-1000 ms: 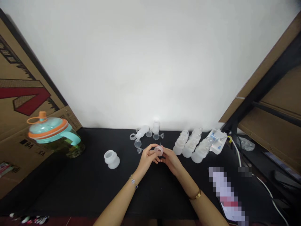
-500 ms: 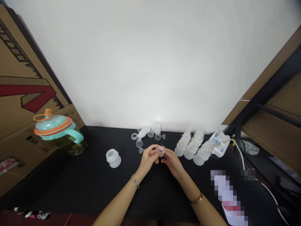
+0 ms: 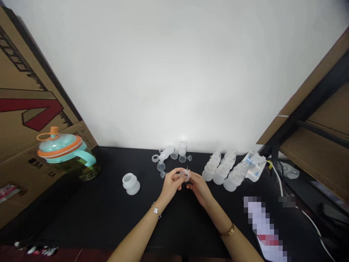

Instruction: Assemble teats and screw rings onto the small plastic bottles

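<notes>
Both my hands meet over the middle of the black table [image 3: 95, 214]. My left hand [image 3: 173, 182] pinches a translucent bottle collar [image 3: 185, 176] from the left, its thumb and fingers at the ring's opening. From the right, the fingers of my right hand [image 3: 198, 185] hold the same collar's edge. A thin pointed tip, perhaps of a nipple, sticks up behind the ring. To the left stands an open white baby bottle [image 3: 131, 185] with no top on it. Just behind my hands lie loose bottle parts: a clear cap [image 3: 161, 166], a ring [image 3: 155, 158] and a small nipple [image 3: 163, 174].
Several assembled bottles [image 3: 224, 173] stand in rows at the right, beside a white box [image 3: 255, 167] with a cable. A large teal-lidded jug [image 3: 68, 154] is at the left, by a cardboard box [image 3: 16, 145]. A phone [image 3: 265, 229] lies front right.
My hands keep nearly the same place and grip on the collar. The view has shifted very slightly; the objects on the table stay put.
</notes>
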`<state>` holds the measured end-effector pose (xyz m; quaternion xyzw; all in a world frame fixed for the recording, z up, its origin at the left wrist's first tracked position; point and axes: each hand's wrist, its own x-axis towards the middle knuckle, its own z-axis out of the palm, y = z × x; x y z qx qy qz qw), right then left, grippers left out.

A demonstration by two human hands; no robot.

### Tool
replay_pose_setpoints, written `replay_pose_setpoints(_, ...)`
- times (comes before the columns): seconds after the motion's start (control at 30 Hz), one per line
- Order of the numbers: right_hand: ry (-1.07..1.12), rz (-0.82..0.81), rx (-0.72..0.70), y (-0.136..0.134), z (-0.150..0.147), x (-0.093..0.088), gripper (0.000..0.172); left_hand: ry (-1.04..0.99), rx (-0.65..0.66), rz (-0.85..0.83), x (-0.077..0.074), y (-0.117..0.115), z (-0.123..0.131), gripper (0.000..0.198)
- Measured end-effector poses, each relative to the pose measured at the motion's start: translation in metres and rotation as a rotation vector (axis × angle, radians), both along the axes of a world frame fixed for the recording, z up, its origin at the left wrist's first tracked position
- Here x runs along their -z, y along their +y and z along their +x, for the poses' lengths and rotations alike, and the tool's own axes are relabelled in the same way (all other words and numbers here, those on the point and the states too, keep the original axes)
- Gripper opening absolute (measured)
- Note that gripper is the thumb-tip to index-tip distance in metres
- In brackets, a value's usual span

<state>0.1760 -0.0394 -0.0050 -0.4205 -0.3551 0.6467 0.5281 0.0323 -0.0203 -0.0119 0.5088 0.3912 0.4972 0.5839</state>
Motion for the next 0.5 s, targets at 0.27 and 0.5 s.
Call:
replay_pose_setpoints(0.27, -0.015, 0.005, 0.015, 0.0005, -0.0003, 0.0008, 0.041, 0.032, -0.004, 0.002, 0.0019, 0.0011, -0.0014, 0.036)
replay_pose_setpoints(0.5, 0.002, 0.002, 0.025, -0.0008, -0.0012, -0.0038, 0.04, 0.038, -0.004, -0.006, 0.0012, 0.0006, -0.002, 0.036)
